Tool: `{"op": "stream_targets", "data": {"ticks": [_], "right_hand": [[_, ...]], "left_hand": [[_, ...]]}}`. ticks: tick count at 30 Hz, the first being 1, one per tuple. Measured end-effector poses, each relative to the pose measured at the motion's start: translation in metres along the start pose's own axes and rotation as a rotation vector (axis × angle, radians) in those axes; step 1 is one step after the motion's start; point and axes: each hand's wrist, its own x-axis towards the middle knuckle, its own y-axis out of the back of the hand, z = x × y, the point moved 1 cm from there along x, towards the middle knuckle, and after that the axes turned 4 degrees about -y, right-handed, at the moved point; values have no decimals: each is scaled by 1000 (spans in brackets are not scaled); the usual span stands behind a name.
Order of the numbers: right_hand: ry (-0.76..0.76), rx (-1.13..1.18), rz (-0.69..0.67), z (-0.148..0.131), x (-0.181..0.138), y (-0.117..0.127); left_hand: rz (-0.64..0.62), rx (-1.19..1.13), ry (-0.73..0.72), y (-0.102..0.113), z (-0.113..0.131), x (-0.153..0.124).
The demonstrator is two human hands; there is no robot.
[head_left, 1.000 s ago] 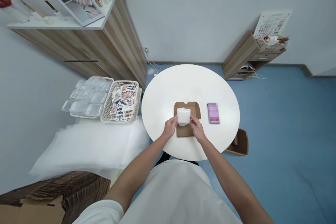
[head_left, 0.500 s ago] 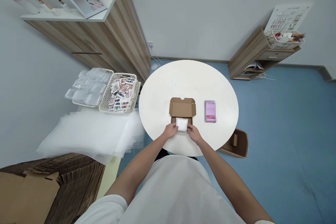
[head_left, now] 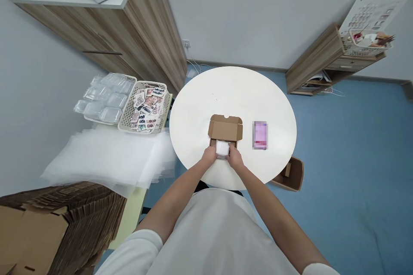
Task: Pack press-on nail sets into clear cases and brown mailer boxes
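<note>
Between my two hands is a small white wrapped packet (head_left: 222,148), at the opening of a brown cardboard box (head_left: 225,131) whose lid stands open away from me. My left hand (head_left: 209,155) grips the packet's left side, its fingers closed. On the right side my right hand (head_left: 235,157) holds the same packet with curled fingers. The packet hides most of the box's inside. Farther right on the round white table (head_left: 193,103) lies a pink-purple rectangular item (head_left: 260,135), blurred by pixels.
Left of the table, one white basket (head_left: 129,116) holds printed cards and another holds clear plastic cases (head_left: 108,96). Nearer are white foam-like sheets (head_left: 106,159) and stacked flat cardboard (head_left: 93,223). An open carton (head_left: 293,176) sits on the floor at right.
Both hands have come closer together around the white packet, which has shifted slightly toward the box. The camera view has tilted and moved a little.
</note>
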Motion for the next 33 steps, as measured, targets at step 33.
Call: {"op": "stream_targets", "data": {"ticks": [33], "right_hand": [[-410,139,102,27,6,8]], "left_hand": [[50,-298,63,22,-40,9]]}}
